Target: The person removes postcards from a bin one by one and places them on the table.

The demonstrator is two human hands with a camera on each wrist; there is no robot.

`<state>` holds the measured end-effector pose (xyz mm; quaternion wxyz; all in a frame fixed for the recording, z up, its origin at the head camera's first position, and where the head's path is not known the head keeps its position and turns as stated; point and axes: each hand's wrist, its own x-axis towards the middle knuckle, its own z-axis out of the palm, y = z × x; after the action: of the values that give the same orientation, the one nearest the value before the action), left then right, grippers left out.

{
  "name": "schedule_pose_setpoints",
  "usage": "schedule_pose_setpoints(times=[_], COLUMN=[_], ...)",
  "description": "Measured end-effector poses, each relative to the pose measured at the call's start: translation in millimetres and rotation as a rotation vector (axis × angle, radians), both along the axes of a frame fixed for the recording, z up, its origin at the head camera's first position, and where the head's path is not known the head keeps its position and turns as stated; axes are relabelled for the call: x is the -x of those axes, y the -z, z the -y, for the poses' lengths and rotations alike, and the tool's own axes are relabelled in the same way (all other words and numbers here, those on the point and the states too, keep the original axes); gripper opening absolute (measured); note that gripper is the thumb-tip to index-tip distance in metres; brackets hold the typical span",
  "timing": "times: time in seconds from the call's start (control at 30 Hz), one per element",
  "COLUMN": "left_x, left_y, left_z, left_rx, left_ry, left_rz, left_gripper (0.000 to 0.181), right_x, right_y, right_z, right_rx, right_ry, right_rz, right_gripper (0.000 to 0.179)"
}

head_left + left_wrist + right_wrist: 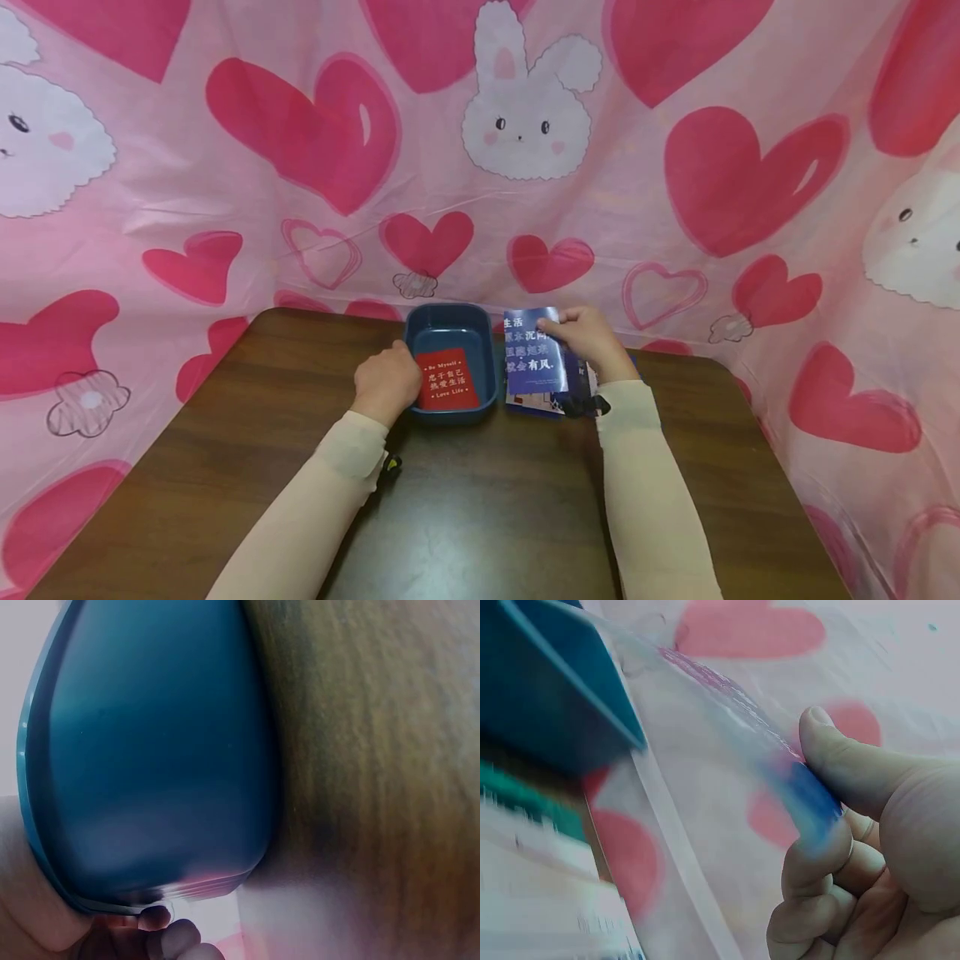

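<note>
My left hand [386,383] grips the left rim of a dark blue rectangular plastic basin [487,358], fingertips [180,937] curled under its edge in the left wrist view. Inside the basin lies a red card [448,382] with white lettering. To the right, my right hand [596,337] pinches a blue card [532,354] with white lettering at its upper right, between thumb and curled index finger. The card [810,806] is seen nearly edge-on in the right wrist view. Under it lies a small pile of cards [536,406], partly hidden by the held card and the right wrist.
The basin and the pile stand side by side near the far edge of the brown wooden table [465,517]. A pink cloth [450,192] with hearts and rabbits hangs close behind the table and along both sides.
</note>
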<state>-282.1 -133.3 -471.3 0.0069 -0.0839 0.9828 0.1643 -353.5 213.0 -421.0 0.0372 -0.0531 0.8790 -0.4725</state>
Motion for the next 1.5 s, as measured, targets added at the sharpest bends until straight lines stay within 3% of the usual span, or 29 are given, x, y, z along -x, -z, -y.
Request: schedule_pose_setpoints(times=[0.13,0.33,0.47,0.63,0.77,0.97,1.17,1.33,1.5], left_x=[-1.4,-2.5,-2.7,-3.5,-3.4,-2.2,-2.1,-2.5,-1.9], left_y=[0.0,0.2,1.8,2.1,2.1,0.8,-0.2,-1.1,0.8], left_z=[-2.2,-2.5,-4.5,-5.6,-4.6,-4.8,-4.8,-5.0,-4.8], left_rx=[-0.003,-0.005,0.0,0.001,0.0,0.009,0.012,0.008,0.011], left_ry=[-0.001,-0.008,-0.009,-0.008,-0.005,-0.003,-0.006,-0.004,-0.001], left_rz=[0.0,-0.01,0.001,0.008,0.017,0.021,0.029,0.022,0.021], left_gripper=[0.051,0.053,0.056,0.056,0.057,0.058,0.059,0.06,0.061], right_x=[0.0,0.7,-2.4,-3.7,-5.8,-6.9,-4.2,-0.9,-0.4], right_y=[4.9,-0.1,6.8,21.9,34.9,43.6,51.2,58.3,61.3], right_z=[-31,-75,-105,-138,-159,-173,-172,-170,-164], right_rx=[0.048,0.066,0.032,-0.024,-0.031,0.016,0.047,-0.023,-0.2], right_ry=[0.059,0.146,0.161,0.174,0.223,0.26,0.228,0.219,0.238], right_rz=[0.01,0.004,0.066,0.079,0.145,0.203,0.264,0.266,0.19], right_gripper=[0.048,0.04,0.048,0.059,0.069,0.079,0.073,0.061,0.048])
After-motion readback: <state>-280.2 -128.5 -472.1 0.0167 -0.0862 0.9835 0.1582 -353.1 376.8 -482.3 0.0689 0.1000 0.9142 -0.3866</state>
